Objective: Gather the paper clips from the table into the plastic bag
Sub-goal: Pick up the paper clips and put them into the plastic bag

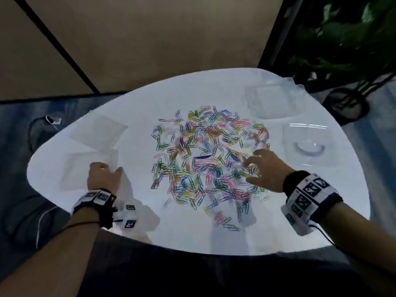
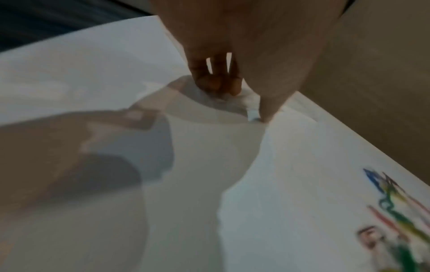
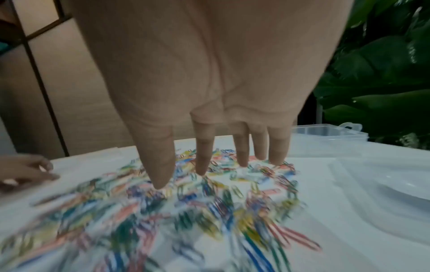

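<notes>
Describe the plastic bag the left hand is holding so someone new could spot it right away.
Start at the white table with the colourful pile of paper clips in its middle. Left of the pile, near the front edge, lies a clear plastic bag. Unlike the bag behind it, the left hand pinches its corner.

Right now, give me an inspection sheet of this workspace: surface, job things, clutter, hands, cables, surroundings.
Surface: white table, glossy.
Job's things: coloured paper clips spread mid-table; plastic bag lying flat at the left, no clips seen inside.
Clutter: second plastic bag behind the first; clear plastic containers at the right.
Grip: left hand pinches the bag's near edge; right hand open, fingers spread on the clips.
Cables: dark cable on the floor, left.
Surroundings: potted plant far right; beige wall.
</notes>
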`<control>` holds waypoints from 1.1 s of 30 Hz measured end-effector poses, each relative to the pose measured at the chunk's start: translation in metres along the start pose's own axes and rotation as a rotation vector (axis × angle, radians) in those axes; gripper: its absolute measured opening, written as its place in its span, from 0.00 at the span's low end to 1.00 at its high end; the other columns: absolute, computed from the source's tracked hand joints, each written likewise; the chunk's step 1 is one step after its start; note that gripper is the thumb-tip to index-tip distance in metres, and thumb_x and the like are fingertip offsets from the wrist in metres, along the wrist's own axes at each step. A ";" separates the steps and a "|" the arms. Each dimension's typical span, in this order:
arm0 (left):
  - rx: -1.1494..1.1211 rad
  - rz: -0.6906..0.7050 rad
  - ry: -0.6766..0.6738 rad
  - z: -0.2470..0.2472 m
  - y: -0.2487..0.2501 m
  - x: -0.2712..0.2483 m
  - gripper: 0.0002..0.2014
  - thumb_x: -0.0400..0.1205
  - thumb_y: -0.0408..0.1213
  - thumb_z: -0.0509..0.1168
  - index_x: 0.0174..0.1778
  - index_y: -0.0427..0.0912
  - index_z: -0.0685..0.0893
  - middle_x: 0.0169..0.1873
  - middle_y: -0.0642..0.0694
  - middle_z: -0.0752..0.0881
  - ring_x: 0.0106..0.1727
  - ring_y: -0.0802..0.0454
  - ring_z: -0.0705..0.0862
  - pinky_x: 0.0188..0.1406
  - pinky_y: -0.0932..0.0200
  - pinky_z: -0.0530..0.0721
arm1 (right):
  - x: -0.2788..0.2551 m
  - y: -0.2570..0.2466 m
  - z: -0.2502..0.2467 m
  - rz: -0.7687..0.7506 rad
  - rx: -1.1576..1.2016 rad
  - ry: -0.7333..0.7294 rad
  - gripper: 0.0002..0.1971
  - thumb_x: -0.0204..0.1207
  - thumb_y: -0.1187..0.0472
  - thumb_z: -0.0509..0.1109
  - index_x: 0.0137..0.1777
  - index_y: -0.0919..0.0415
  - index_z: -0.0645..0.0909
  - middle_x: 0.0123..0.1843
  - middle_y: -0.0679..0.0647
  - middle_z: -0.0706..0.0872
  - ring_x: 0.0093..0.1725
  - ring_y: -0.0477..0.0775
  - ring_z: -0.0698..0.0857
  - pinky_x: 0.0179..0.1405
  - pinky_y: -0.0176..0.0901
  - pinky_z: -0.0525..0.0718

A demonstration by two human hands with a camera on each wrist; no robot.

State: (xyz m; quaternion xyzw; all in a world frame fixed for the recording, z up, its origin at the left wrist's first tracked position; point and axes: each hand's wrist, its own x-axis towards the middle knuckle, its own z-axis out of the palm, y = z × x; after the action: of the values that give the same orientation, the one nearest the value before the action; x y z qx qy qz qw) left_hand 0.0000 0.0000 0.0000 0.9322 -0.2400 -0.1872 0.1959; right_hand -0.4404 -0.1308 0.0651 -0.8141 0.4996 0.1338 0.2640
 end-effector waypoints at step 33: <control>0.102 0.619 -0.127 -0.072 0.079 -0.172 0.17 0.82 0.32 0.61 0.25 0.37 0.82 0.26 0.38 0.89 0.21 0.51 0.89 0.31 0.57 0.90 | -0.030 -0.015 0.077 0.060 -0.228 0.216 0.13 0.79 0.70 0.61 0.56 0.61 0.86 0.53 0.62 0.87 0.55 0.63 0.86 0.54 0.48 0.84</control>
State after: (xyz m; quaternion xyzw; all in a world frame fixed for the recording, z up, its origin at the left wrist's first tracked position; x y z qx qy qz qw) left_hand -0.1380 0.0455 0.1414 0.8100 -0.5330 -0.1641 0.1814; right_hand -0.4371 -0.0598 0.0205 -0.8332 0.5308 0.1092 0.1103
